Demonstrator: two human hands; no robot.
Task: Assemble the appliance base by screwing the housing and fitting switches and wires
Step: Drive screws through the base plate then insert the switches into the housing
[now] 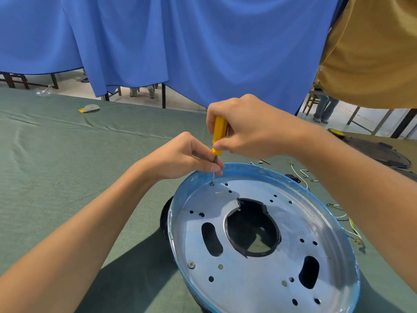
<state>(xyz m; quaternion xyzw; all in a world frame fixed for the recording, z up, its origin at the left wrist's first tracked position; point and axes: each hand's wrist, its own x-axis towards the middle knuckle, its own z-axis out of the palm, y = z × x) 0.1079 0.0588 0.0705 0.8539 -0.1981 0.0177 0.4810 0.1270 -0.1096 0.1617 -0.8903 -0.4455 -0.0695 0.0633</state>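
Observation:
A round metal appliance base (266, 276) with a blue rim lies on the green table, its plate full of holes and cut-outs. One screw (191, 264) sits in the plate near its left edge. My right hand (252, 129) grips the yellow handle of a screwdriver (218, 134), held upright. Its tip stands on a screw (212, 183) at the plate's far left edge. My left hand (187, 158) pinches the thin metal shaft just above the tip.
Loose white wires (300, 177) and small metal parts lie on the green cloth to the right of the base. A dark round cover (379, 152) lies further right. A person in a tan shirt (372, 53) stands at the right. Blue curtains hang behind the table.

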